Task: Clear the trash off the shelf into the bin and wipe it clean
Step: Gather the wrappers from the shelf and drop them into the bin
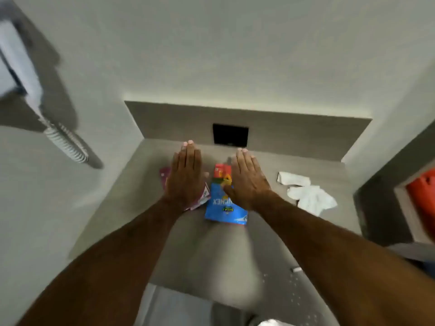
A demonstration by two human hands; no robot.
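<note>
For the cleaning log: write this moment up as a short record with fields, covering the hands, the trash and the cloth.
left hand: left hand flat, fingers straight, over a purple wrapper, holding nothing
right hand: right hand flat, partly over the blue and red snack packet, holding nothing
shelf: grey shelf, trash not yet cleared
cloth: white cloth crumpled on the shelf, right of both hands, untouched
small scrap: white bit near the front edge, too small to identify
bin: not clearly visible
</note>
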